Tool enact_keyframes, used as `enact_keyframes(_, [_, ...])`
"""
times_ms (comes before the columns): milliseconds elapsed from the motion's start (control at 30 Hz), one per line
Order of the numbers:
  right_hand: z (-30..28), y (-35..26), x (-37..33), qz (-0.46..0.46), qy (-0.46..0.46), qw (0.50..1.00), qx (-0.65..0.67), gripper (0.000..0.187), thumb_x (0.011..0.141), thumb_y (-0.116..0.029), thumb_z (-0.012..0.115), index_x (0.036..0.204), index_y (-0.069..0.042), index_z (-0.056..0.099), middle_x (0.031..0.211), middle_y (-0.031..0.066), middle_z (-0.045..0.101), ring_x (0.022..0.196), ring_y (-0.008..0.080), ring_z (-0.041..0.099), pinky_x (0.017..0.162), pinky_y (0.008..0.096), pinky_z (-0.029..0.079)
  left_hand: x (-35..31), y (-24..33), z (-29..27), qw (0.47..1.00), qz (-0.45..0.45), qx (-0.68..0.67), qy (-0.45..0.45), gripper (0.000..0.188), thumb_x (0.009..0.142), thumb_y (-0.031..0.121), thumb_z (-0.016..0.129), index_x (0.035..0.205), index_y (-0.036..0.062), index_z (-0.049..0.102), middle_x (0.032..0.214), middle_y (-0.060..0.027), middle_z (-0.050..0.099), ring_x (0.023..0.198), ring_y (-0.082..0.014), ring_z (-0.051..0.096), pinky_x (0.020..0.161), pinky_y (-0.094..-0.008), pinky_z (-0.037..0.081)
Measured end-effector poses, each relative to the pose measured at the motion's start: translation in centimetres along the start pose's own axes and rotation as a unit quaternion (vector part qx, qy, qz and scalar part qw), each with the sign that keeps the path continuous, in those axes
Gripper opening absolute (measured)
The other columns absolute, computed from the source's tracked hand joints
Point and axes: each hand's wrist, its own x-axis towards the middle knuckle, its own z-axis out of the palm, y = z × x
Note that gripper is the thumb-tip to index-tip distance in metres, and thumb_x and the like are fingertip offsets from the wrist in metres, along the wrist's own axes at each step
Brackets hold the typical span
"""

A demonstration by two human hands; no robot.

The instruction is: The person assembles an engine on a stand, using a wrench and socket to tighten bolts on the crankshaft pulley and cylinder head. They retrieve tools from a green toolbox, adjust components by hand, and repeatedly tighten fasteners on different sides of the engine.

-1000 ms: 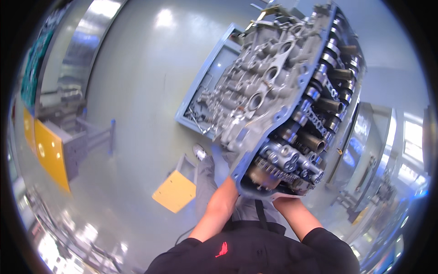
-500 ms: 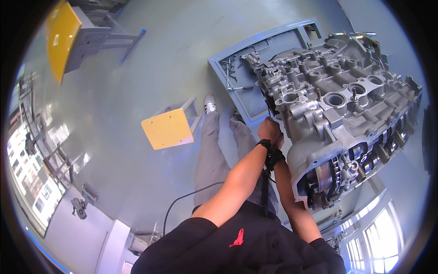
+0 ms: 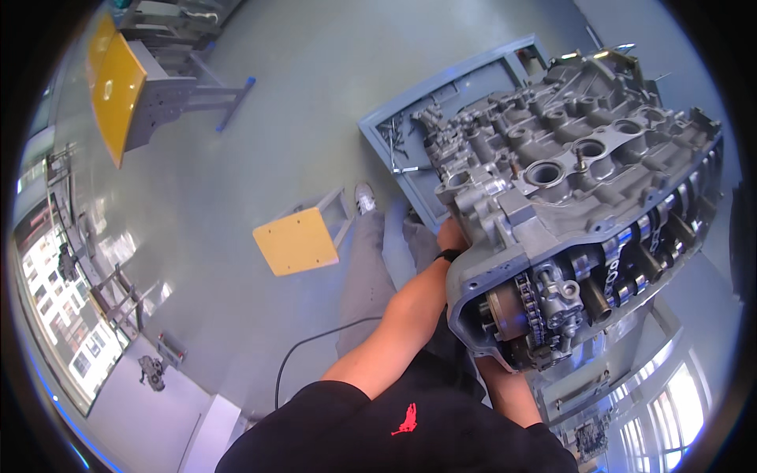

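Note:
A large grey metal engine fills the right side of the head view, its bores, timing chain and camshafts exposed. My left hand is at the engine's near left side, partly behind its casing. The fingers are hidden, so what they touch or hold does not show. A dark band circles that wrist. My right forearm passes under the engine's lower corner, and my right hand is out of sight behind it.
Beyond the engine's left end lies a blue-grey metal tray with a ratchet-like tool and several loose bolts. A yellow-topped stool stands left of my legs. A yellow-topped desk is at the far left. A dark cable curves beside me.
The engine sits further left in the view and covers more of my arms. My right hand, partly visible at the other wrist before, is now hidden behind the engine.

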Motion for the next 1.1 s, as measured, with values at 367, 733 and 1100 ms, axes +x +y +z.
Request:
enact_keyframes(367, [10.0,-15.3,7.5,-0.186,-0.078,0.979,-0.021,0.048,0.079,-0.044,0.047,0.09,0.0,0.065,0.095,0.018,0.064,0.089,0.0363,0.06,0.079,0.0434,0.045,-3.0,-2.8,-24.7,0.985,0.066,-0.048,-0.151,0.028,0.088,0.025,0.051,0.095,-0.0013,0.057,0.081,-0.0088,0.061,0.07,-0.0142,0.059,0.064,-0.0267,0.048])
enact_keyframes(733, [12.6,-28.0,10.9,-0.109,-0.263,0.93,0.231,0.042,0.079,-0.037,0.051,0.075,0.004,0.062,0.068,0.0144,0.062,0.065,0.0259,0.061,0.061,0.0372,0.046,-6.8,-20.5,-51.0,0.955,-0.201,-0.172,0.131,0.016,0.081,0.008,0.041,0.075,0.0012,0.055,0.059,-0.0078,0.052,0.045,-0.0158,0.051,0.037,-0.03,0.038])
enact_keyframes(1100, [4.8,-40.9,17.7,0.097,-0.23,0.923,0.293,0.028,0.079,-0.026,0.055,0.07,0.0,0.057,0.062,0.0053,0.053,0.05,0.0168,0.047,0.046,0.0343,0.035,13.7,7.3,-59.2,0.982,0.119,-0.143,0.039,0.026,0.089,0.023,0.047,0.1,0.0012,0.055,0.084,-0.0077,0.063,0.074,-0.016,0.06,0.066,-0.0286,0.047])
